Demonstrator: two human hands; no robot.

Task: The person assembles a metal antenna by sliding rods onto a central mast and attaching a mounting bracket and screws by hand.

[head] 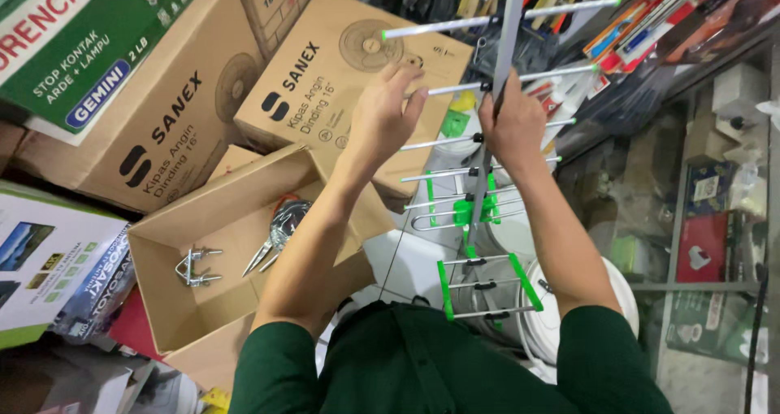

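A metal rooftop antenna (487,178) with a grey central boom, thin silver rods and green plastic tips and clips stands upright in front of me. My right hand (513,125) is closed around the boom about halfway up. My left hand (388,109) is raised to the left of the boom with its fingers spread, the fingertips at the end of one silver rod (455,87). Both arms wear dark green sleeves.
An open cardboard box (162,243) at lower left holds a metal U-bolt clamp (195,268) and pliers (272,247) with a coil of wire. Closed fan cartons (325,81) stack behind. A glass display case (699,219) stands to the right. White round items (552,325) lie below.
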